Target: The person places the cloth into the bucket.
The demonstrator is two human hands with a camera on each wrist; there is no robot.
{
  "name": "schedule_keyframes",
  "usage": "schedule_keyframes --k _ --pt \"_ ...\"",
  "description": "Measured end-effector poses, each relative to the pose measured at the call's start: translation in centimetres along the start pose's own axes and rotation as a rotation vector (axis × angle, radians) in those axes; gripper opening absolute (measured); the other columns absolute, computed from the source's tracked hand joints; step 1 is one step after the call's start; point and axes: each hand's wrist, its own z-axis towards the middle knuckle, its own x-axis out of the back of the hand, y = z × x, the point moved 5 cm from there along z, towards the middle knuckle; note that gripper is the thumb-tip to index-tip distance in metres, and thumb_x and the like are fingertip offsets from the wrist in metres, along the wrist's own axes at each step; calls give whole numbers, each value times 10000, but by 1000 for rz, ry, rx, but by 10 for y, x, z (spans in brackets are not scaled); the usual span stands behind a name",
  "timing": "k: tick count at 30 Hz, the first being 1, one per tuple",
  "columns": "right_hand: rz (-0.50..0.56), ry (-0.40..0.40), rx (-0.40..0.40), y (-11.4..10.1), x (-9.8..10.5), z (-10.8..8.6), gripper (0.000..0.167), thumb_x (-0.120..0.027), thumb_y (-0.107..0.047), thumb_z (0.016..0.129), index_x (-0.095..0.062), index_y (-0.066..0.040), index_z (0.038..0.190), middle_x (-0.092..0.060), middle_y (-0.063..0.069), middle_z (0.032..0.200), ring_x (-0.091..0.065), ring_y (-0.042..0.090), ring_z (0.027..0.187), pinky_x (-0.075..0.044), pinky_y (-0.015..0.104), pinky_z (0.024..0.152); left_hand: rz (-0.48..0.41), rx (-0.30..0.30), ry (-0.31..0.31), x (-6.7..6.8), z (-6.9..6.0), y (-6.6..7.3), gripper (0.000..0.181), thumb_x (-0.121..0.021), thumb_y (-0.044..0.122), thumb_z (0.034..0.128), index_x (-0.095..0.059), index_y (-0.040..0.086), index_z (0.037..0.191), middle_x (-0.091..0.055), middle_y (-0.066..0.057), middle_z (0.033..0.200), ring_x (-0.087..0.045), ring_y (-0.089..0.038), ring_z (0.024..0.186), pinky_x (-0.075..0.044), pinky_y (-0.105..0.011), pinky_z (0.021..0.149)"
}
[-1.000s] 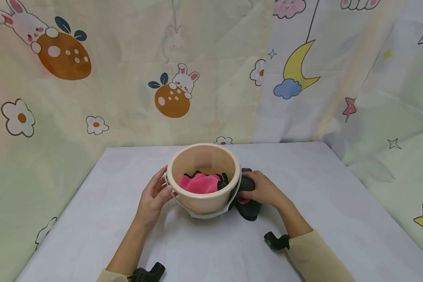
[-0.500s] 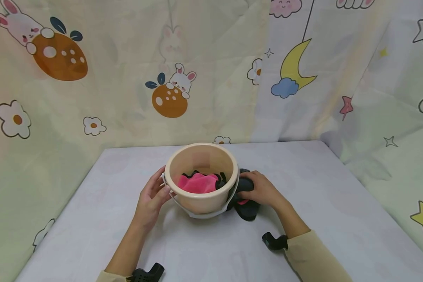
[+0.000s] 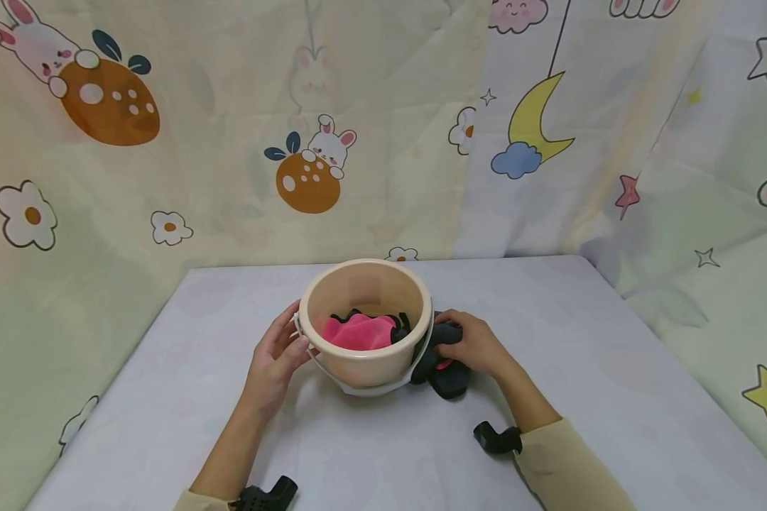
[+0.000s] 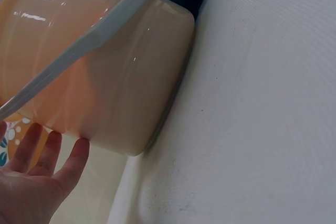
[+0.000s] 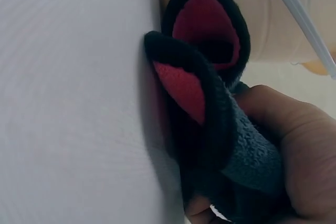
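A cream bucket (image 3: 366, 370) with a white handle (image 3: 383, 389) stands on the table. Inside lies a bright pink cloth item (image 3: 362, 332) with black edging. My left hand (image 3: 280, 362) rests on the bucket's left side; in the left wrist view its fingertips touch the wall, fingers loosely extended. Right of the bucket, my right hand (image 3: 474, 344) grips a dark fuzzy cloth item (image 5: 252, 153) between thumb and fingers. The right wrist view shows two dark-edged openings with pink-red lining. Its exact kind is unclear, and the hand hides part of it.
A white cloth covers the table (image 3: 383, 454). Behind it hangs a curtain (image 3: 230, 128) printed with cartoon rabbits, flowers and a moon. Each wrist carries a black camera mount, one left (image 3: 268, 495) and one right (image 3: 497, 438).
The dark cloth item has been reshaped slightly under my right hand, its upper part lower than before. My left hand and the bucket hold their places; the head view has shifted a little.
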Motion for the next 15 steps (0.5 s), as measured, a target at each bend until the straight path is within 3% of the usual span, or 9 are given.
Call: schedule_keyframes --k 7,15 --pt "87 33 -57 8 3 1 378 -780 -185 852 -687 -193 1219 -689 122 1238 -613 320 1092 -515 502 923 -2 7 2 0 0 1 592 -520 44 1031 -372 122 1599 -517 -159 1448 -587 -266 1254 -599 -308 955" --pt "115 37 -85 12 7 0 396 -761 -238 858 -677 -196 1242 -670 133 1283 -594 329 1116 -502 500 908 6 20 1 1 0 -1 592 -528 60 1036 -374 145 1601 -494 -149 1494 -559 -295 1290 -597 -318 964"
